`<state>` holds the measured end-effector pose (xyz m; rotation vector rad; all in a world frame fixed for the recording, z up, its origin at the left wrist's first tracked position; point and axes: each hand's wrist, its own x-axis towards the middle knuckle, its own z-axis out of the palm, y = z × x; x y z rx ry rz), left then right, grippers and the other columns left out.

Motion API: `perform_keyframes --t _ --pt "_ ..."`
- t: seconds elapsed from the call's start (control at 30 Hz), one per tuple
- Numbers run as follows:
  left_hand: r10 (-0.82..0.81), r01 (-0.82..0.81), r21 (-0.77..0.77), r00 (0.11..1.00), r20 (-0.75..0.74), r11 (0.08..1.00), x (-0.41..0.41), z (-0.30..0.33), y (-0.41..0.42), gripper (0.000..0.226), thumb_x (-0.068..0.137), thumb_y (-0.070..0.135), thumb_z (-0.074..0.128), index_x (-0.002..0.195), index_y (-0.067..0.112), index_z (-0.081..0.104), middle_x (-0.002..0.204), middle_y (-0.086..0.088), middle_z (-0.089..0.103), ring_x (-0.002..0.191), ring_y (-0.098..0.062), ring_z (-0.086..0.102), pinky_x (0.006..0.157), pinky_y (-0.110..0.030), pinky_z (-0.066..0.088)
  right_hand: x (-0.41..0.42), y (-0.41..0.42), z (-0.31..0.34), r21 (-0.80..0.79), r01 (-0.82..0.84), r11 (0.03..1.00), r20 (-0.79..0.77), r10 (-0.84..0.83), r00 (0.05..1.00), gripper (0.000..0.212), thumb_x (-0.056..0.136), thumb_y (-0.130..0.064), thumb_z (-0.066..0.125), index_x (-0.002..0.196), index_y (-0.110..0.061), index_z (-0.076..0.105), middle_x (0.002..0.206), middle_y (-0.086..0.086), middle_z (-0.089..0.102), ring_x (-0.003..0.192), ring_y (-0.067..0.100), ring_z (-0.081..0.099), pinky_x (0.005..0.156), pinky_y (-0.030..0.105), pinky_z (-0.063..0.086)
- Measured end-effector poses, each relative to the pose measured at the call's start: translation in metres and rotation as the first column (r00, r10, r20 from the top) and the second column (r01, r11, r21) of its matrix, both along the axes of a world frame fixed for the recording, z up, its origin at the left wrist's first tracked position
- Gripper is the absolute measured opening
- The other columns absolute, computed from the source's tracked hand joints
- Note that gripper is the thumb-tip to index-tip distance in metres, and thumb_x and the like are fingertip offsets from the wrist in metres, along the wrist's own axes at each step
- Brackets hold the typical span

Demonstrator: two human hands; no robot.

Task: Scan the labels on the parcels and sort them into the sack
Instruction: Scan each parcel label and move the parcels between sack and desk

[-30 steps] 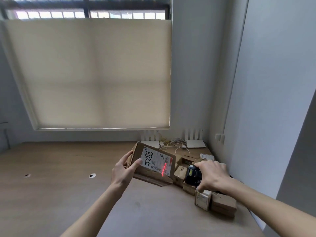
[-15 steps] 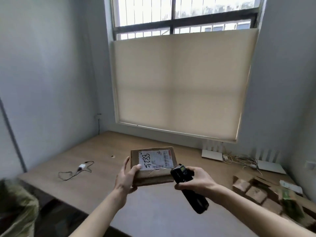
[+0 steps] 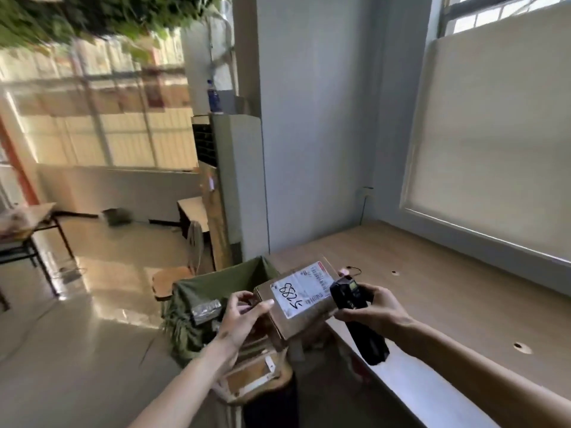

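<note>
**Materials and finishes**

Matt brown cardboard parcel (image 3: 304,307) with smooth white paper label (image 3: 301,294). Black plastic scanner (image 3: 355,316), slightly glossy. Limp olive cloth sack (image 3: 197,291), creased. Matt wood-grain table (image 3: 448,298). Glossy, reflective floor (image 3: 92,319) at left. Matt fabric blind (image 3: 500,134) far right.

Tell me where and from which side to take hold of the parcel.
Grip the parcel by its short bare cardboard end on the left, where the left hand already pinches it. It is flat and tilted label-up, so fingers under and thumb on top clear the label, while the right hand holds the scanner.
</note>
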<state>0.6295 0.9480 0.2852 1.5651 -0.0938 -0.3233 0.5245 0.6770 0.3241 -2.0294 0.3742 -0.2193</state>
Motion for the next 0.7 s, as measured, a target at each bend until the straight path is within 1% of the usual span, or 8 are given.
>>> perform_keyframes --t 0.07,0.13,0.2,0.33,0.43,0.5,0.6,0.7 --pt "0.051 -0.051 0.013 0.998 -0.029 0.999 0.021 -0.011 0.04 0.085 0.043 0.058 0.089 0.114 0.029 0.051 0.116 -0.013 0.065 0.103 -0.032 0.068 0.086 -0.05 0.057 0.046 0.031 -0.005 0.0 -0.064 0.998 -0.007 0.064 0.998 0.054 0.047 -0.046 0.093 0.096 -0.03 0.077 0.09 -0.009 0.078 0.086 0.01 0.074 0.08 0.025 0.059" --pt "0.108 -0.107 0.017 0.993 -0.045 0.994 0.039 -0.019 0.069 0.073 0.05 0.052 0.089 0.112 0.036 0.054 0.113 -0.01 0.067 0.102 -0.029 0.066 0.08 -0.042 0.055 0.088 0.062 -0.015 0.009 -0.125 0.992 -0.014 0.125 0.992 0.048 0.054 -0.041 0.097 0.095 -0.037 0.072 0.093 -0.012 0.077 0.084 0.009 0.074 0.075 0.023 0.061" --pt "0.178 -0.178 0.001 0.982 -0.062 0.984 0.06 -0.03 0.091 0.068 0.058 0.044 0.089 0.117 0.032 0.058 0.111 -0.01 0.069 0.1 -0.026 0.066 0.073 -0.035 0.053 0.128 0.089 -0.032 0.005 -0.149 0.989 0.005 0.149 0.989 0.048 0.062 -0.038 0.097 0.099 -0.042 0.068 0.095 -0.014 0.075 0.082 0.006 0.073 0.07 0.02 0.057" --pt "0.303 -0.308 -0.021 0.945 -0.126 0.951 0.118 -0.063 0.112 0.083 0.052 0.039 0.089 0.125 0.022 0.054 0.117 -0.016 0.068 0.099 -0.031 0.07 0.062 -0.035 0.059 0.205 0.13 -0.081 0.089 -0.227 0.97 -0.054 0.232 0.971 0.043 0.065 -0.032 0.096 0.101 -0.03 0.074 0.09 -0.008 0.078 0.081 0.008 0.075 0.075 0.026 0.061" --pt "0.342 -0.353 -0.019 0.918 -0.199 0.936 0.17 -0.093 0.11 0.079 0.056 0.035 0.086 0.124 0.022 0.049 0.116 -0.017 0.066 0.097 -0.032 0.069 0.061 -0.038 0.059 0.266 0.147 -0.118 0.151 -0.344 0.927 -0.093 0.36 0.928 0.047 0.065 -0.02 0.097 0.106 -0.022 0.075 0.093 -0.003 0.079 0.081 0.006 0.074 0.077 0.024 0.061" --pt "0.347 -0.356 0.006 0.908 -0.236 0.935 0.185 -0.105 0.11 0.073 0.063 0.033 0.088 0.124 0.025 0.049 0.116 -0.015 0.067 0.097 -0.031 0.07 0.064 -0.04 0.06 0.287 0.154 -0.133 0.181 -0.38 0.907 -0.113 0.403 0.908 0.045 0.068 -0.013 0.096 0.107 -0.018 0.074 0.094 -0.002 0.079 0.079 0.002 0.072 0.073 0.018 0.056" --pt "0.326 -0.324 0.056 0.894 -0.307 0.944 0.237 -0.14 0.11 0.062 0.081 0.025 0.081 0.132 0.027 0.046 0.114 -0.011 0.069 0.098 -0.027 0.071 0.07 -0.038 0.06 0.349 0.156 -0.167 0.21 -0.422 0.882 -0.172 0.458 0.872 0.051 0.069 -0.013 0.096 0.112 -0.019 0.07 0.094 -0.005 0.078 0.078 -0.002 0.07 0.072 0.011 0.05" --pt "0.343 -0.337 0.086 0.855 -0.389 0.938 0.286 -0.172 0.108 0.071 0.078 0.034 0.082 0.137 0.028 0.044 0.126 -0.01 0.065 0.111 -0.03 0.066 0.089 -0.046 0.058 0.405 0.151 -0.197 0.224 -0.436 0.872 -0.215 0.48 0.85 0.067 0.066 -0.019 0.097 0.121 -0.028 0.061 0.101 -0.011 0.074 0.089 -0.004 0.069 0.076 0.007 0.049"
